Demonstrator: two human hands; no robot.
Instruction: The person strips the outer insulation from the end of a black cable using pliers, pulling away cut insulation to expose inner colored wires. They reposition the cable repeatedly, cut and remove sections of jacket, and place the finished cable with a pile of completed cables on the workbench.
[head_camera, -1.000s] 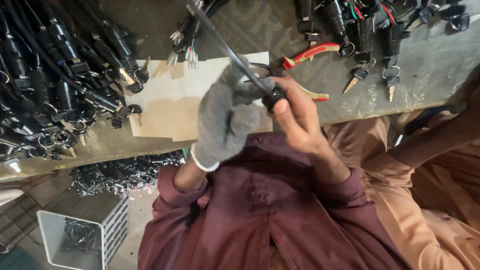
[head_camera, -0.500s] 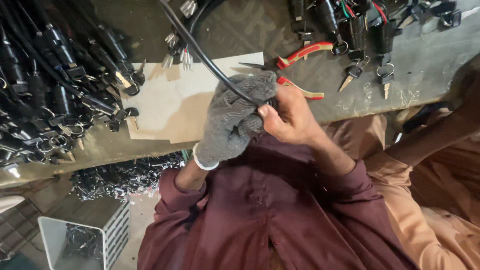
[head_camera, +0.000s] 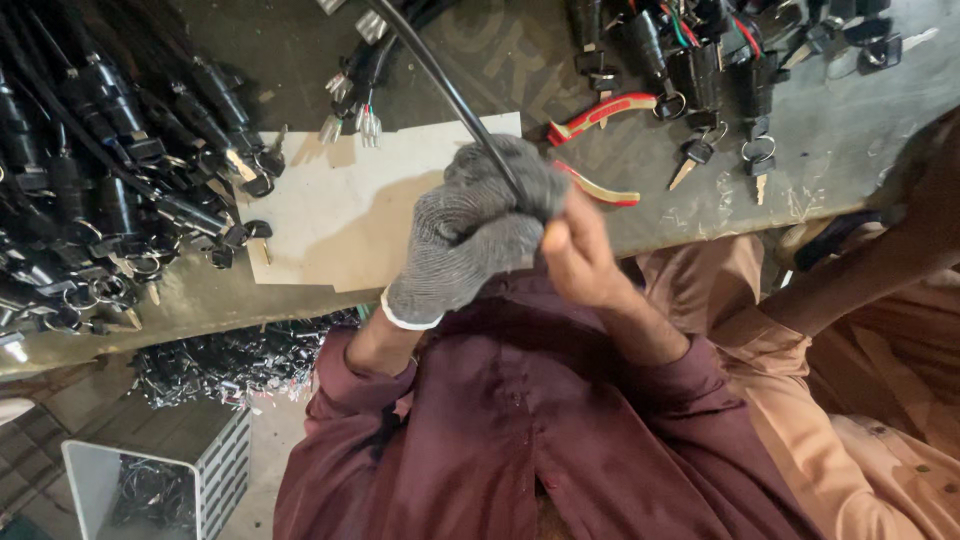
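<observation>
Black cable (head_camera: 450, 95) gripped in gloved left hand (head_camera: 475, 225); bare right hand (head_camera: 580, 250) closed beside it, touching. Red-handled pliers (head_camera: 600, 110) on bench (head_camera: 800, 190) behind.

The dusty grey counter (head_camera: 830, 190) carries a cardboard sheet (head_camera: 340, 215), red-handled pliers (head_camera: 600, 112), and black keyed switches (head_camera: 110, 200) heaped left.

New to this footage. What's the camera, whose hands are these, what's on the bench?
One camera, worn on the person's head, looks down over their chest. The left hand, in a grey knit glove, and the bare right hand together grip a black cable running up out of view. On the workbench lie a pale cardboard sheet, red-handled pliers, keys and heaps of black key switches with wires. A crate stands on the floor.
</observation>
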